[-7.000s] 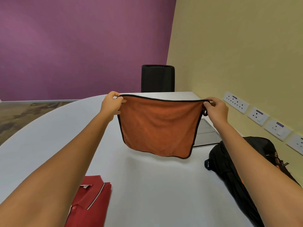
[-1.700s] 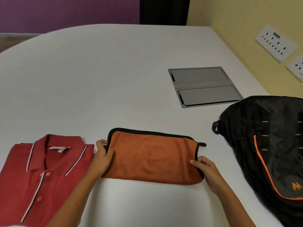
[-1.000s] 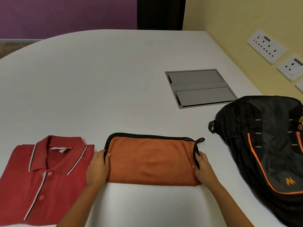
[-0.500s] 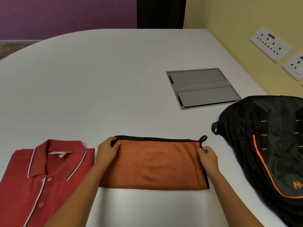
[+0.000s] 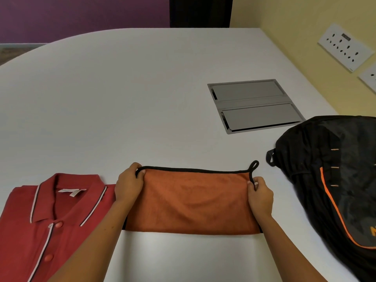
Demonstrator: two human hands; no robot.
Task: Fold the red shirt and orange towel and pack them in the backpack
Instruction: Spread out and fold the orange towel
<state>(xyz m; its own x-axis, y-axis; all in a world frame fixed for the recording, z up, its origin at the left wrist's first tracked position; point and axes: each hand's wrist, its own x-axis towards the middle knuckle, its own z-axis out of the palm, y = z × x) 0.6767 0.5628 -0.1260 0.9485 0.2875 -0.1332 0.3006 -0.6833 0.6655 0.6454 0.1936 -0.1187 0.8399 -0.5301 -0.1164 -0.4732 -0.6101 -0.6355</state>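
Towel (image 5: 191, 202) flat on the table (image 5: 130, 102), between shirt (image 5: 50, 218) and backpack (image 5: 333, 180). Left hand (image 5: 128, 185) and right hand (image 5: 259, 197) each pinch a far corner, probably to fold it towards the body. Backpack's opening isn't visible, and the frame cuts off the shirt's lower part.

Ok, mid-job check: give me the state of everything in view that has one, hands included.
orange towel: folded, flat on the table, far corners pinched
red shirt: folded, collar up, lying left of the towel
backpack: lying on the table at right; whether it is open cannot be told
left hand: pinching the towel's far left corner
right hand: pinching the towel's far right corner by its loop
table hatch: both flaps closed
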